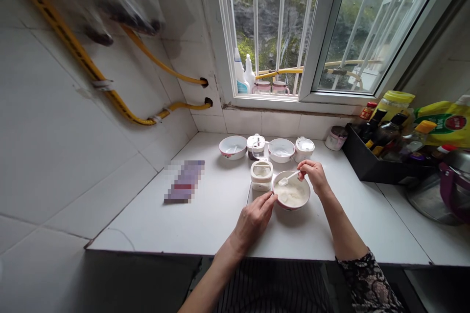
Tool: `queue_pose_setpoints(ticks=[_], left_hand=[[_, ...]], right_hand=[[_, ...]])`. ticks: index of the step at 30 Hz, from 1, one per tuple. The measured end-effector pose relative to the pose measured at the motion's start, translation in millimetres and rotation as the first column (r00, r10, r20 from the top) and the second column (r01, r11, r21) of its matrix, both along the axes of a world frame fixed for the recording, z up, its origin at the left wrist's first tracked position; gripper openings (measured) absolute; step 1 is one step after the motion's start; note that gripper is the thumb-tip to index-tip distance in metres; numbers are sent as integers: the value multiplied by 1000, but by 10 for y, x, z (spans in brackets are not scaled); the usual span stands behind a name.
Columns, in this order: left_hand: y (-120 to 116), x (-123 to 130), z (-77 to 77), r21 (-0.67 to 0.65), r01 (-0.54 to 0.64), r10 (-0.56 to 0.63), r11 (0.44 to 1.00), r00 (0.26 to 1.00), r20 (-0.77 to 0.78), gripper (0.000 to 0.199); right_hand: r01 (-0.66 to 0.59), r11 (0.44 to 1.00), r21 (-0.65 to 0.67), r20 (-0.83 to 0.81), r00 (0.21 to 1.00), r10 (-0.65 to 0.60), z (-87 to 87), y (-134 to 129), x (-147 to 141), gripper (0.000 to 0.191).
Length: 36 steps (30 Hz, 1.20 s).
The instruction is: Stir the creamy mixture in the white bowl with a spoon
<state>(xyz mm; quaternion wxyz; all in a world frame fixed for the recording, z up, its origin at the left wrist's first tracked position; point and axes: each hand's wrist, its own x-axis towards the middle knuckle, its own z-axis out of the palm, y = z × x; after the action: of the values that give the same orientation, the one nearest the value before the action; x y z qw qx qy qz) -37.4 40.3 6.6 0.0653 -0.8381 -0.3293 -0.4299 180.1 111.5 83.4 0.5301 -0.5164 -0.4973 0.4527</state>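
Observation:
A bowl (293, 197) holding white powder stands near the middle of the white counter. My right hand (312, 175) pinches the handle of a small white spoon (284, 181), whose head is over the powder. At the bowl's left rim rests my left hand (256, 215), its fingers together against the side. Just behind my left hand sits a square white jar (261, 176) with its lid up. Farther back are a bowl (233, 147), a dark-bottomed jar (256, 145), a second bowl (281, 150) and a white-lidded jar (304, 148).
A black box (378, 166) of bottles stands at the right, beside a metal pot (431, 200). A small jar (336, 138) is by the back wall. A blurred purple packet (185, 183) lies at the left. The counter's front edge (286, 257) runs below my forearms.

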Motion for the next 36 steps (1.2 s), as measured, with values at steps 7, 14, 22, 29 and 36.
queue_pose_setpoints(ticks=[7,14,22,29,36], left_hand=[[2,15,-13,10,-7,7,1000,1000,8,32],[14,9,-22,11,-10,10,1000,1000,17,33],[12,15,-14,8,-5,5,1000,1000,23,33],[3,12,0,7,-6,6,1000,1000,17,32],[-4,-1,19,11,-3,3,1000,1000,5,31]], right_hand=[[3,998,-57,-156,988,-12,27,11,13,9],[29,1000,-2,-116,993,-29,29,-30,-204,19],[-282,731,621,538,832,-135,-75,-106,-434,13],[-70,828,557,373,911,-174,3,-137,-329,11],[6,973,230,297,952,-76,35,-81,0,9]])
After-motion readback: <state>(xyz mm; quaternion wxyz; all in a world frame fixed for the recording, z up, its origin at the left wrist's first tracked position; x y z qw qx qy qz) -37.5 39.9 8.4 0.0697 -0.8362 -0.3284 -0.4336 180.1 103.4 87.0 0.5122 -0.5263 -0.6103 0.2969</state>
